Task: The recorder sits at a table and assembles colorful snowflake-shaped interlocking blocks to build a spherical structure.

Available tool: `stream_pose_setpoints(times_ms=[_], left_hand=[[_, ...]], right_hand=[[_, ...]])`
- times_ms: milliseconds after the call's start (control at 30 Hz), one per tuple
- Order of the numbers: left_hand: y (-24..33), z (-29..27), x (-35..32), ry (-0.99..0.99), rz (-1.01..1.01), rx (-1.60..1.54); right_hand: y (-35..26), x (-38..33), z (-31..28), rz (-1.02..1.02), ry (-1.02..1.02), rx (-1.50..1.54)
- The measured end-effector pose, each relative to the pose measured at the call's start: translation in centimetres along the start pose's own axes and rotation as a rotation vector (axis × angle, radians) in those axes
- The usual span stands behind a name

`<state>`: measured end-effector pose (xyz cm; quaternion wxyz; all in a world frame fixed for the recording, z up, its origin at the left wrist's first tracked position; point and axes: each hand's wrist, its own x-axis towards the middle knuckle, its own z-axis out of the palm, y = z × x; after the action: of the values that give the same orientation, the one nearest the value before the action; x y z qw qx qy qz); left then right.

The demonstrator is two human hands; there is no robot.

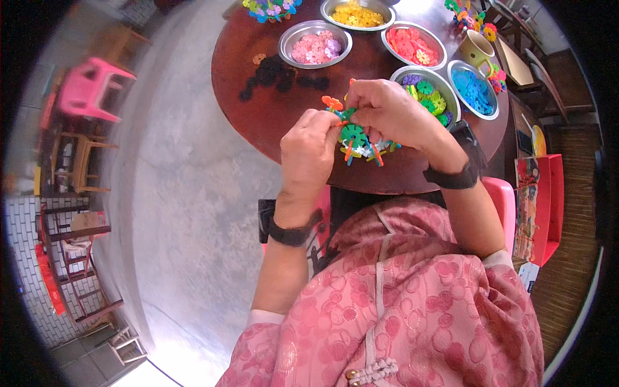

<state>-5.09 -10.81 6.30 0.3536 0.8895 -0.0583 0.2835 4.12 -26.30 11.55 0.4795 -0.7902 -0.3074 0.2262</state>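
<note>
While both hands (348, 129) pinch notched plastic disc cluster (358, 142).

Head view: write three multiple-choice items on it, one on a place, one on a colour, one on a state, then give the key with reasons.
1. Where does the pink chair stand?
A. On the floor left of the table
B. On the table
C. Behind the mug

2. What colour are the pieces in the bowl nearest the mug?
A. Yellow
B. Blue
C. Black

3. What are the hands doing with the cluster of snowflake pieces?
A. Both hold it over the table
B. Only one touches it
C. It lies in a bowl untouched

Key:
1 A: the chair sits on the grey floor, well left of the round table.
2 B: that bowl, just below the mug, is filled with blue pieces.
3 A: the left hand and right hand both close their fingers on the cluster above the tabletop.
</note>
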Motion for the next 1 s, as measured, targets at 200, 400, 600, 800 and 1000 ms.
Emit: stream_pose_setpoints(times_ms=[200,400,600,800,1000], left_hand=[[-0.6,-0.8,0.5,0.257,-0.149,-0.132],[-0.9,-0.6,0.4,0.137,-0.225,-0.101],[-0.3,-0.5,0.5,0.128,-0.243,-0.060],[0.2,0.7,1.0,0.117,-0.250,0.022],[0.9,0.9,0.5,0.233,-0.315,-0.125]], right_hand=[[-0.3,-0.6,-0.2,-0.066,0.010,-0.140],[-0.2,-0.5,-0.1,-0.325,0.034,-0.282],[1.9,-0.8,-3.8,-0.320,0.320,-0.222],[7.6,-2.9,-9.0,-0.113,0.508,-0.501],[10.0,-1.9,-9.4,-0.135,0.550,-0.677]])
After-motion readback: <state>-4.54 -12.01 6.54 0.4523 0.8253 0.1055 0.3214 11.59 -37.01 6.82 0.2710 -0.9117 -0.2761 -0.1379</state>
